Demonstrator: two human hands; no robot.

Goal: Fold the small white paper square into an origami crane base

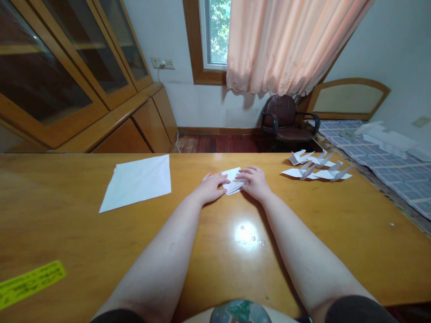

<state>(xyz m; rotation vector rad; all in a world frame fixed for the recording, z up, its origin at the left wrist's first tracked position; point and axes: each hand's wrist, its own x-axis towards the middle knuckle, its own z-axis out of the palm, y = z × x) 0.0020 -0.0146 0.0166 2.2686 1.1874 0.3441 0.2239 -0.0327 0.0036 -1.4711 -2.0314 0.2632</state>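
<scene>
A small folded square of white paper (232,176) lies on the wooden table in front of me, with loose layers showing along its near edge. My left hand (213,186) rests at its left side, fingers stretched out and fingertips on the paper. From the right, my right hand (254,181) lies over the paper's right part, its fingers spread and hiding that corner. Both hands press on the paper from above rather than gripping it.
White paper sheets (138,183) lie to the left on the table (215,269). Several folded paper cranes (303,172) stand at the far right. A yellow label (32,283) is at the near left. Beyond the table are a chair (286,119), a bed (380,143) and a cabinet (134,130).
</scene>
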